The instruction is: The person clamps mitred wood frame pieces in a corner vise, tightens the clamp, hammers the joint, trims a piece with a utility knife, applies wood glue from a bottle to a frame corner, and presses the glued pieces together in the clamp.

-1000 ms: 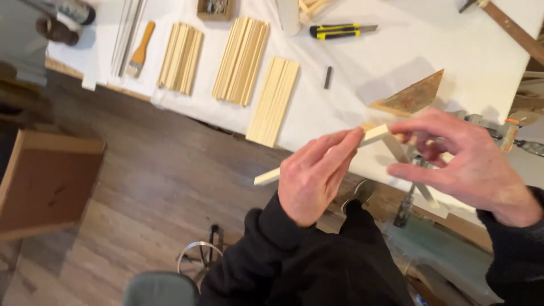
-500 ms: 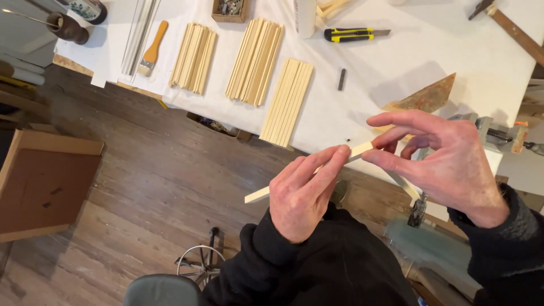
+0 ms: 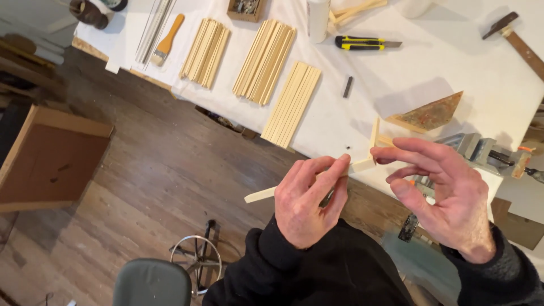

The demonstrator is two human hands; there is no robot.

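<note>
My left hand (image 3: 309, 201) pinches a thin pale wooden strip (image 3: 260, 195) that sticks out to the lower left past the table edge. My right hand (image 3: 447, 195) touches the strip's other end with thumb and forefinger, where a second short strip (image 3: 374, 133) stands up at an angle. The joined pieces hover just in front of the white table (image 3: 430, 62). Three bundles of similar pale strips (image 3: 290, 105) lie side by side further up on the table.
A triangular wooden block (image 3: 428, 113), a yellow-black utility knife (image 3: 362, 43), a paintbrush (image 3: 167, 39), a hammer (image 3: 513, 39) and a white bottle (image 3: 317, 17) lie on the table. A metal vise (image 3: 481, 150) sits at the right edge. A brown box (image 3: 48, 156) and a stool (image 3: 153, 280) stand on the wooden floor.
Both hands and the strip have moved lower and slightly left in view. The right hand's fingers have opened up, now touching only the strip's end.
</note>
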